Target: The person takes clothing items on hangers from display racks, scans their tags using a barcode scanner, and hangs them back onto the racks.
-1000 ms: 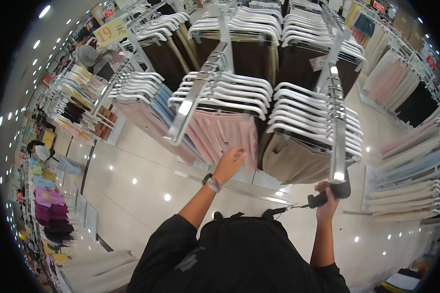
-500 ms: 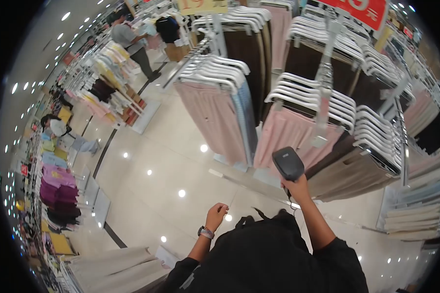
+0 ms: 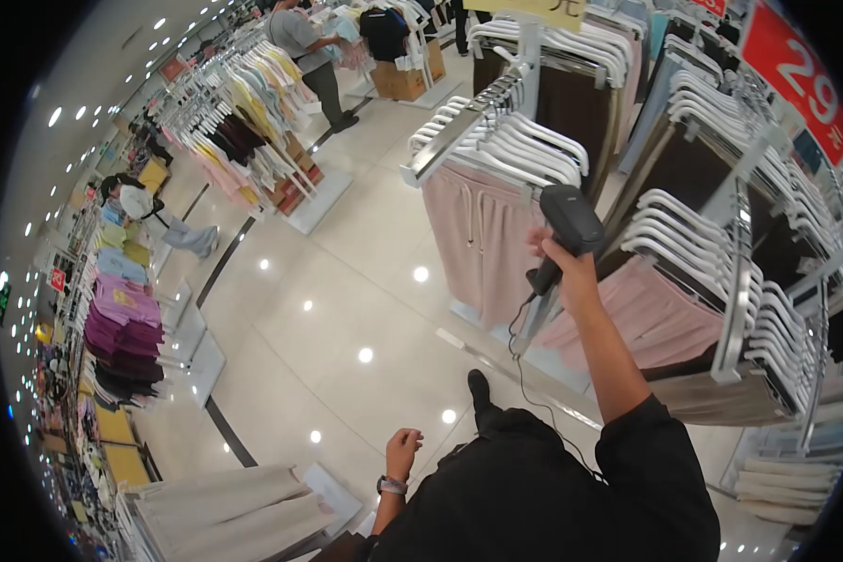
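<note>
A dark grey barcode scanner (image 3: 571, 221) is gripped by its handle in my right hand (image 3: 576, 275), raised before the clothes racks. Its thin cord (image 3: 516, 339) trails down toward my body. Just beyond the scanner hang pink drawstring pants (image 3: 473, 229) on white hangers (image 3: 520, 148); the scanner head overlaps the end of that rack in this view. More pink pants (image 3: 651, 314) hang to the right of my forearm. My left hand (image 3: 403, 451), with a watch on its wrist, hangs low over the floor, fingers curled and nothing in them.
A red price sign (image 3: 806, 84) stands above the right-hand racks. Metal rack arms (image 3: 459, 140) jut toward me. Beige pants (image 3: 234, 510) hang at lower left. Two people (image 3: 309, 56) (image 3: 155, 211) are farther off among racks of tops (image 3: 244, 126). Glossy tiles (image 3: 347, 300) cover the aisle.
My right hand has raised the scanner from in front of the nearer pink pants to the drawstring pants farther left. The view has shifted, and one foot now shows forward.
</note>
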The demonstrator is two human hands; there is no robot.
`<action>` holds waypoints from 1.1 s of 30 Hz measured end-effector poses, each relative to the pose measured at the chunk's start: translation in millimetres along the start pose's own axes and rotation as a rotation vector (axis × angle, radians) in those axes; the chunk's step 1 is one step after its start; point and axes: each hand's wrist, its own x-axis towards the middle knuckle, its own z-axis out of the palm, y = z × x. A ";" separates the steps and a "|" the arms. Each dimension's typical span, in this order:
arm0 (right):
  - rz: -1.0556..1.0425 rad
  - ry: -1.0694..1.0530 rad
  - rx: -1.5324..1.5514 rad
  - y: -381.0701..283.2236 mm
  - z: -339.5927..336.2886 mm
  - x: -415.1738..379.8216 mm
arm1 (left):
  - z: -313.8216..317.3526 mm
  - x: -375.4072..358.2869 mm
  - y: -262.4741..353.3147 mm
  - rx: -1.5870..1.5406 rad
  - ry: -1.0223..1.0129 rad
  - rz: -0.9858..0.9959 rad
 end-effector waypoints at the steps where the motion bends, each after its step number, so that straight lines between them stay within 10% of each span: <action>1: 0.016 -0.003 0.003 4.6 5.7 14.6 | -3.7 8.0 2.2 -0.003 0.020 -0.029; 15: 0.228 0.343 0.267 46.0 68.4 137.3 | -23.2 177.2 158.3 0.081 -0.022 0.106; 23: -0.021 0.305 0.430 27.5 74.5 130.8 | 10.1 231.6 182.6 0.094 -0.339 0.023; 33: -0.376 0.474 0.234 -5.9 89.2 40.3 | 21.2 286.2 266.3 0.204 -0.663 0.374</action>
